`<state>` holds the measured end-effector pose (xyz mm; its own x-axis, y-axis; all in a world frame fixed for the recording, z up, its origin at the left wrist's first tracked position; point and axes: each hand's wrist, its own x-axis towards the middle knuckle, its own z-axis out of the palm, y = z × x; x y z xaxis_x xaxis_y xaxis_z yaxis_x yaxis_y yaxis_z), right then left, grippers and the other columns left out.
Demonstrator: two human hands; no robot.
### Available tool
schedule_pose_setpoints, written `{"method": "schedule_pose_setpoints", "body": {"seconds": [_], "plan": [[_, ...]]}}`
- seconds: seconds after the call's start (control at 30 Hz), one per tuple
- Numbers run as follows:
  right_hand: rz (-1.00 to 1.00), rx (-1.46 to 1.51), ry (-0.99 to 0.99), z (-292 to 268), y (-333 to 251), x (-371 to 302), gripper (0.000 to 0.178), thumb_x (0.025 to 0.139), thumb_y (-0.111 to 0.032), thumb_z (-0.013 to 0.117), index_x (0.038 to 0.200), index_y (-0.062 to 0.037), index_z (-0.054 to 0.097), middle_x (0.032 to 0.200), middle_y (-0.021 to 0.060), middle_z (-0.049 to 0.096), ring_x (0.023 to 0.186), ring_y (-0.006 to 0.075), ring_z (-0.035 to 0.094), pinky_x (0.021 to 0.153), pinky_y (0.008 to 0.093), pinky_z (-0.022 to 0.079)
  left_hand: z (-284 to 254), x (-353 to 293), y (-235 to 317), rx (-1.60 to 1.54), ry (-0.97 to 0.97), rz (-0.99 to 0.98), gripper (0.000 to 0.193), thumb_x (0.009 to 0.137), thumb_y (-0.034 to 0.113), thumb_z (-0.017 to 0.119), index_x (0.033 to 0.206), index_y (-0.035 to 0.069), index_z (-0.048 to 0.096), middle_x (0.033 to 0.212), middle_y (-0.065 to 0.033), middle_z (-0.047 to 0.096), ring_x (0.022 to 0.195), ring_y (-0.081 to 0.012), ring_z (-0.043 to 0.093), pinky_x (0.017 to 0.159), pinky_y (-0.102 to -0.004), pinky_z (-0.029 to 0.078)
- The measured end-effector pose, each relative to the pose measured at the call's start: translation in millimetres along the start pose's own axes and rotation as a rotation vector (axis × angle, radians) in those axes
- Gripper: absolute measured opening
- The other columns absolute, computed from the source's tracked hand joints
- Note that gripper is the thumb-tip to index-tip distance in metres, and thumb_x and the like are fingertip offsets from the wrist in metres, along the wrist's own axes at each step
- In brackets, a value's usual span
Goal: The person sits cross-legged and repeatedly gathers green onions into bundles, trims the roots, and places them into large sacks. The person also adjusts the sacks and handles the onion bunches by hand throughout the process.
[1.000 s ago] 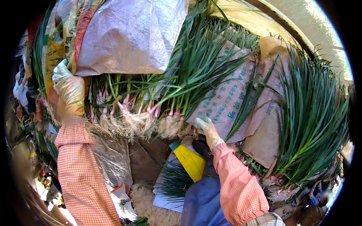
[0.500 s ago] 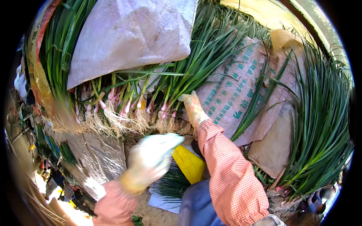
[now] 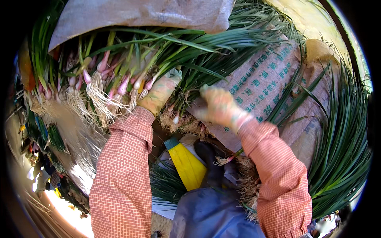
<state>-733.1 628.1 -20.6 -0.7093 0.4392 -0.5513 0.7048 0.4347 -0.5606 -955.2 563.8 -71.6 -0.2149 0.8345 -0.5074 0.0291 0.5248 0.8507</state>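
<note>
Green onions with pinkish bulbs (image 3: pixel 123 85) and pale roots lie in a thick row, green tops pointing up and right. Against the right side of these stalks is my left hand (image 3: pixel 162 90), in a stained pale glove, its fingers stretched along them, partly hidden among leaves. My right hand (image 3: pixel 222 104), gloved too and smeared by motion, is beside the smaller cluster of stalks (image 3: pixel 186 97) just right of the left hand. Whether its fingers hold any stalk does not show. A small white bulb (image 3: pixel 176 119) hangs between the hands.
A pale woven sack (image 3: pixel 143 16) covers the upper tops. Another sack with green print (image 3: pixel 258 83) lies to the right, beside a large heap of green onions (image 3: pixel 341 150). Below are a yellow strip (image 3: pixel 186 166), more greens (image 3: pixel 168 184) and a blue apron (image 3: pixel 214 214).
My left hand has gone up from below into the stalks. My right hand has shifted slightly right. The view has shifted, and a rooted green onion now shows beside my right forearm.
</note>
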Motion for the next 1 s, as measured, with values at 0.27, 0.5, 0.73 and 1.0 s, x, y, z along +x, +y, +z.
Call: {"method": "schedule_pose_setpoints", "body": {"seconds": [0.27,0.5,0.73,1.0], "plan": [[-0.222,-0.716,0.061,30.2,23.0,-42.7,0.072,0.082,-0.017,0.052,0.148,-0.0132,0.022,0.144,0.0189,0.037,0.126,0.0354,0.044,0.102,0.0495,0.037,34.2,-1.3,57.4,0.799,-0.179,-0.408,0.075,0.083,0.052,0.061,0.118,-0.014,0.052,0.095,-0.0196,0.066,0.092,-0.0278,0.062,0.083,-0.0352,0.046],[-0.193,-0.293,-0.164,-53.4,32.7,-4.6,0.041,0.081,-0.011,0.057,0.122,-0.0100,0.056,0.084,0.0199,0.066,0.082,0.0365,0.065,0.072,0.0424,0.052,19.8,-27.7,59.1,0.670,-0.313,-0.401,0.055,0.086,0.048,0.060,0.098,-0.006,0.062,0.076,-0.0146,0.066,0.066,-0.0256,0.062,0.065,-0.0370,0.049],[-0.243,-0.492,-0.191,-53.3,31.5,-28.9,0.035,0.079,-0.004,0.053,0.113,-0.0091,0.058,0.082,0.0178,0.066,0.075,0.0359,0.065,0.066,0.0430,0.051,76.0,-95.1,62.7,0.312,-0.483,-0.474,0.042,0.090,0.039,0.054,0.097,-0.002,0.062,0.085,-0.0155,0.067,0.072,-0.0243,0.066,0.067,-0.0359,0.053],[-0.689,-1.115,-0.006,-53.3,14.3,-44.4,0.040,0.078,-0.006,0.051,0.117,-0.0062,0.053,0.071,0.0055,0.054,0.056,0.0187,0.056,0.047,0.0304,0.043,109.3,-91.3,-51.1,0.344,0.162,-0.434,0.094,0.067,0.041,0.079,0.136,-0.002,0.033,0.127,-0.0259,0.049,0.115,-0.0353,0.052,0.098,-0.0388,0.041]]}}
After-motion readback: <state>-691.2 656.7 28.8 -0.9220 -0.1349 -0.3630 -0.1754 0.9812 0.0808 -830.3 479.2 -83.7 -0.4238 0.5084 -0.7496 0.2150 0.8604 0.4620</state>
